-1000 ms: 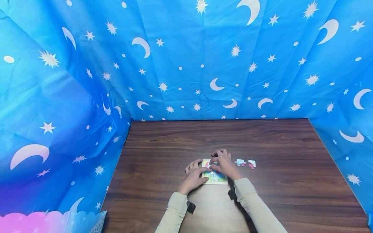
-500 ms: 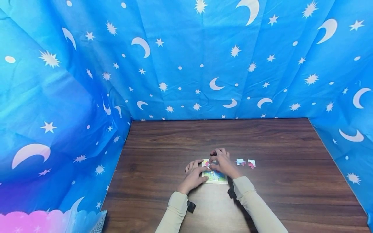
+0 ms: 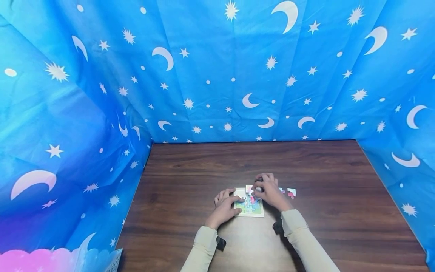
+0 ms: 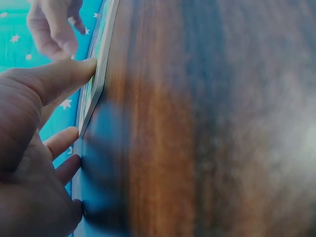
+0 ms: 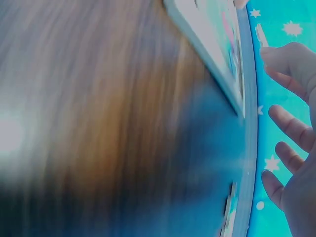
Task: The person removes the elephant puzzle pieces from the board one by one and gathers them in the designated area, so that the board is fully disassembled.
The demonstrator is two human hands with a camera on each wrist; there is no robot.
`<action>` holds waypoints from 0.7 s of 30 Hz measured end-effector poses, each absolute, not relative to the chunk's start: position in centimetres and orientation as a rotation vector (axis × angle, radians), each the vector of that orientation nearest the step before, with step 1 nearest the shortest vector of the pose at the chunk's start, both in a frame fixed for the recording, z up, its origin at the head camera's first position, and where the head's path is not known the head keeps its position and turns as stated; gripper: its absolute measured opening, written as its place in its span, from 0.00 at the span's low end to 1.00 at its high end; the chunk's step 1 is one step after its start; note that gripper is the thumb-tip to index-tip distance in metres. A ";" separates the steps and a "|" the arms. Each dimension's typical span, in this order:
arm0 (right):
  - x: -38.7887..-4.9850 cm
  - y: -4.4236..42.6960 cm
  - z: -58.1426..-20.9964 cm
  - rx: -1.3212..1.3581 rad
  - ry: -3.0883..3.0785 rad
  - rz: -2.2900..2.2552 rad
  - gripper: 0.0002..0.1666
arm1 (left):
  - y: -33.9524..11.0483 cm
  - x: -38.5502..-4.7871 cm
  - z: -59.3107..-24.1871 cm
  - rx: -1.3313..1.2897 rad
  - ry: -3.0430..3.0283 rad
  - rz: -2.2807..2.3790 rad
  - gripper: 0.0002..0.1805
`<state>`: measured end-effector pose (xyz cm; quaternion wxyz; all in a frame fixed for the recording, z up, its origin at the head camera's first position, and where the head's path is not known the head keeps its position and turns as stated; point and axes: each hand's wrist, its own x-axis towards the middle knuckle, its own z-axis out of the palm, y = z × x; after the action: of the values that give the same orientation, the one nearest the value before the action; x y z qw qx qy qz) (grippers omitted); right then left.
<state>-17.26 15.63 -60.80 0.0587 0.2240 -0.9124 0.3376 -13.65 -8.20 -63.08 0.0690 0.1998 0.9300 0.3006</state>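
A small square jigsaw board point(image 3: 249, 215) with a pale rim lies on the table, partly filled with colourful pieces; its upper left part looks bare. My left hand point(image 3: 222, 209) rests at its left side. In the left wrist view the thumb point(image 4: 81, 71) presses on the board and the other visible fingers lie loosely spread beside it. Between thumb and index finger my right hand point(image 3: 272, 194) pinches a jigsaw piece point(image 3: 249, 188) over the board's upper part. The right wrist view shows that piece point(image 5: 261, 35) edge-on, raised above the board, with the other fingers spread apart.
One loose jigsaw piece point(image 3: 291, 192) lies to the right of the board. Another piece point(image 3: 281, 190) beside it is partly hidden by my right hand. Blue star-patterned cloth point(image 3: 217, 75) borders the brown wooden table point(image 3: 183, 162). A pink and blue scalloped edge point(image 3: 57, 260) shows at bottom left.
My right hand has lifted the piece from the board's upper left and moved right with it. The left hand keeps its place on the board. The head view has shifted slightly.
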 end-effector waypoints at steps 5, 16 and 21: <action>-16.8 17.3 -61.0 0.622 -2.762 1.008 0.06 | -8.3 -13.6 -63.0 0.613 2.786 0.927 0.16; -16.6 19.8 -61.4 0.562 -2.818 0.985 0.05 | -8.5 -13.6 -62.6 0.614 2.715 0.967 0.16; -16.5 20.5 -61.7 0.539 -2.819 0.991 0.05 | -8.4 -13.5 -62.7 0.591 2.711 0.966 0.16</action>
<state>-16.48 20.49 -61.66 0.0524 0.1774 -0.9271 0.3260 -13.50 -8.39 -62.67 0.1017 0.2000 0.9180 0.3271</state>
